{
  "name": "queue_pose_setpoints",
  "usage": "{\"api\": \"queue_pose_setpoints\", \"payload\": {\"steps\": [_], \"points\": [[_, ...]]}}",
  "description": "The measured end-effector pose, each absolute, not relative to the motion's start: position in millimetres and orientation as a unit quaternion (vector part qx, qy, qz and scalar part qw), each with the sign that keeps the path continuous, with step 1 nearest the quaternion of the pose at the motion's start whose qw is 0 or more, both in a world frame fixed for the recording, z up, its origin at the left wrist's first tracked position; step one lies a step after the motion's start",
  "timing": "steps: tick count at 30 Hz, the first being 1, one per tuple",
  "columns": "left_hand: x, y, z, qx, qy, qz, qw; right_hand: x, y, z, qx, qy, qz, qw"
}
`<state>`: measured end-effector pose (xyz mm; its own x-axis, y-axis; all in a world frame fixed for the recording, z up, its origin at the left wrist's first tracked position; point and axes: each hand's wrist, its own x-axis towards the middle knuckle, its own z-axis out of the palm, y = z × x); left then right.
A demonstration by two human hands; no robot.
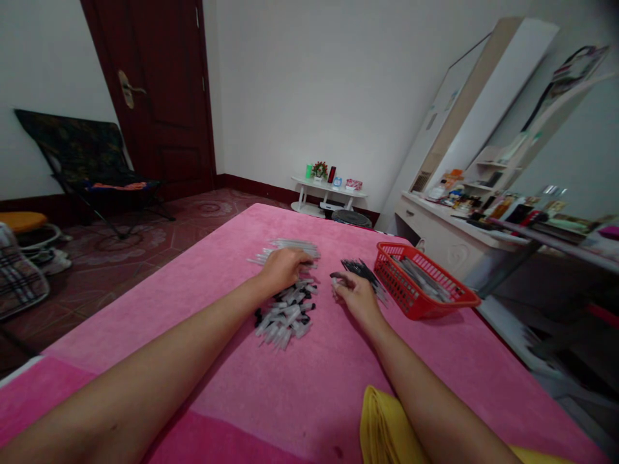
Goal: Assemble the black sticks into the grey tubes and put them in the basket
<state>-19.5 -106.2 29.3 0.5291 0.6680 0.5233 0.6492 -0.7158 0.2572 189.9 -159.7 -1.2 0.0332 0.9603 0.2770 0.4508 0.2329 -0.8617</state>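
My left hand (284, 267) reaches forward over the pink cloth (217, 361), fingers curled on a row of clear plastic tubes (294, 246). Just below it lies a heap of clear pen parts with black ends (286, 314). My right hand (355, 295) rests on the cloth beside that heap, pinching a small dark-tipped piece I cannot name. A small pile of black sticks (360, 269) lies just beyond it. A red plastic basket (449, 301) with grey pen parts inside sits to the right.
A yellow cloth (382, 428) lies at the near edge under my right forearm. A dressing table with bottles (464, 216) stands on the right. A folding chair (91, 167), a dark door and a low white shelf (329, 190) stand farther back.
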Motion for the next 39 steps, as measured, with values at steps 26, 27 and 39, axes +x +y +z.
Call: {"api": "queue_pose_setpoints", "payload": {"steps": [26, 27, 39], "points": [[-21.2, -105.4, 26.4, 0.876, 0.373, 0.306, 0.006, 166.1, -181.9, 9.4, -0.521, -0.742, 0.212, 0.364], [-20.9, -105.2, 26.3, 0.878, 0.367, 0.308, 0.009, 166.5, -179.8, 8.6, -0.515, -0.708, 0.269, 0.402], [-19.1, -101.8, 21.3, 0.887, 0.317, 0.335, 0.026, 171.2, -178.8, 17.5, -0.453, -0.455, 0.563, 0.520]]}}
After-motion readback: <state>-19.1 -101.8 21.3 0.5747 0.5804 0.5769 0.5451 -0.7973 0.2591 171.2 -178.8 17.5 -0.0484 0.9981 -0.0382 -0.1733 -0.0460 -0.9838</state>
